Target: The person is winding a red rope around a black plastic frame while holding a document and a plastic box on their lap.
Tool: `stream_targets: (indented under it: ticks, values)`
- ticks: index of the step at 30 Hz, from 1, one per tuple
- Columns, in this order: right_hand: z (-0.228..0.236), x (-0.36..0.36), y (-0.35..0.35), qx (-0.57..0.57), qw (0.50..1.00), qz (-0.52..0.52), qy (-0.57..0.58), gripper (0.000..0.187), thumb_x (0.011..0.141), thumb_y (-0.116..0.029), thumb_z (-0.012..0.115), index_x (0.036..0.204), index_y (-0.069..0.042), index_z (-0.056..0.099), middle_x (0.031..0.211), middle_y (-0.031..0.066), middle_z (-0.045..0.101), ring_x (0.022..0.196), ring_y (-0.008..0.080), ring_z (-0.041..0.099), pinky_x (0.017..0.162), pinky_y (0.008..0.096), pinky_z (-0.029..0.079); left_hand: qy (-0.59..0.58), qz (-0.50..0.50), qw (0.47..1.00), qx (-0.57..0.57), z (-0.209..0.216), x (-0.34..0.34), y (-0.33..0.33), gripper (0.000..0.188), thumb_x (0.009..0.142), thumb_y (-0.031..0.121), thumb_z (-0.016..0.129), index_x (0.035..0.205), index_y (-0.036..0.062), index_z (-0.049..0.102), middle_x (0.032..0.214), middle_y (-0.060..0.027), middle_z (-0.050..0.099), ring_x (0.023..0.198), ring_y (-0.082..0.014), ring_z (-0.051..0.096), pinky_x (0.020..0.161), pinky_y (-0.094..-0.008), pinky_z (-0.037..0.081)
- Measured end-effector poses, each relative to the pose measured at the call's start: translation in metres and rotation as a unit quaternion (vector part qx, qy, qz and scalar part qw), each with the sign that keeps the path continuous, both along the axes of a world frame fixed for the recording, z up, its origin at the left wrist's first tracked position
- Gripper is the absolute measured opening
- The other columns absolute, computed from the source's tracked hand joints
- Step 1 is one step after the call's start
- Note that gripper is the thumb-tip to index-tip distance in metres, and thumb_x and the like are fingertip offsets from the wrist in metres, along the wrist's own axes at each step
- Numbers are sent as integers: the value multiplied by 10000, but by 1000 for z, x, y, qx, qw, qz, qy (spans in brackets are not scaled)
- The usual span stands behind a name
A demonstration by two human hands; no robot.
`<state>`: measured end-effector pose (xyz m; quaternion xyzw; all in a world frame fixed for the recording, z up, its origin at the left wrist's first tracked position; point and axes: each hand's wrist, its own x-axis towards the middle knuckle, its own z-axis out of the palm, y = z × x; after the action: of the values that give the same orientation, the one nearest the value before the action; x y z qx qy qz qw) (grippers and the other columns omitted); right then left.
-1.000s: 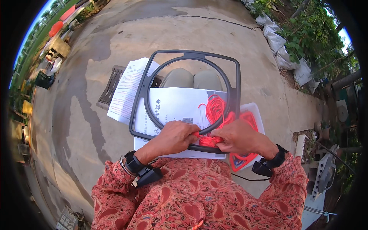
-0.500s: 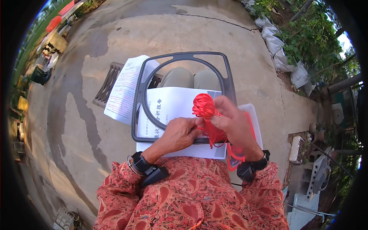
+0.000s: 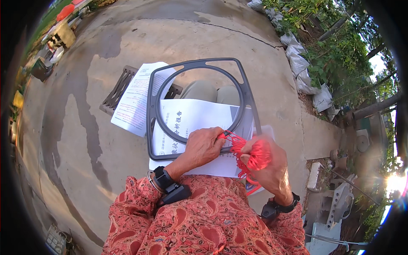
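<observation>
A bundle of red cord [image 3: 258, 155] is gripped in my right hand [image 3: 275, 171], which is blurred by motion. Strands stretch from it to my left hand [image 3: 203, 146], whose thumb and fingers pinch the cord's end at the lower right of a dark grey plastic frame [image 3: 151, 127]. This flat frame has a large round opening and lies across my lap. Under it rests a white printed sheet [image 3: 199, 114]; a second printed sheet [image 3: 135, 102] sticks out on the left. Part of the frame's lower bar is hidden behind my hands.
Below the papers is a slatted dark stool or grate [image 3: 121, 87]. White sacks [image 3: 299, 63] and green plants line the right side of the concrete ground [image 3: 255, 55]. Concrete blocks [image 3: 338, 208] lie at lower right. A dark bucket [image 3: 40, 70] stands far left.
My right hand has moved right and toward me with the cord bundle, drawing strands out from my left hand. The left hand stays by the frame's lower bar.
</observation>
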<state>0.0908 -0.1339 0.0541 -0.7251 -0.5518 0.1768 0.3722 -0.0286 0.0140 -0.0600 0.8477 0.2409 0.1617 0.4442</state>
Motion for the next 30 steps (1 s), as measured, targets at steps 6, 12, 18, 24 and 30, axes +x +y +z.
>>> stream_targets:
  ticks: [6,12,18,24,30]
  values:
    - [22,-2,-14,98,983,-126,-94,140,855,2,655,964,-13,568,797,82,642,706,180,653,684,312,532,-16,33,999,10,-4,4,-4,221,854,240,588,898,27,628,783,-191,649,765,-402,619,697,-478,453]
    - [65,-8,-9,226,898,-10,377,239,896,-129,647,976,-16,451,602,47,453,461,132,483,408,259,389,-19,42,999,22,-7,7,-7,231,843,233,582,896,14,634,796,-196,656,774,-398,626,728,-483,457]
    - [108,12,5,250,776,220,536,155,1002,-138,505,1060,-41,398,632,53,443,427,155,474,358,242,337,1,42,999,26,-6,8,-7,239,842,238,575,886,10,632,797,-207,658,784,-403,628,742,-494,458]
    - [149,21,-8,230,680,327,614,133,1029,-156,446,1043,-46,371,637,71,497,393,159,508,270,272,319,5,38,998,44,-5,7,-9,237,860,223,543,858,0,625,799,-220,671,777,-413,641,764,-510,473]
    - [90,45,-16,165,733,401,524,280,971,-229,575,800,-39,461,574,43,501,420,173,539,348,258,384,-24,45,998,32,-7,7,-8,270,854,261,539,846,7,630,766,-216,651,749,-418,624,730,-508,456]
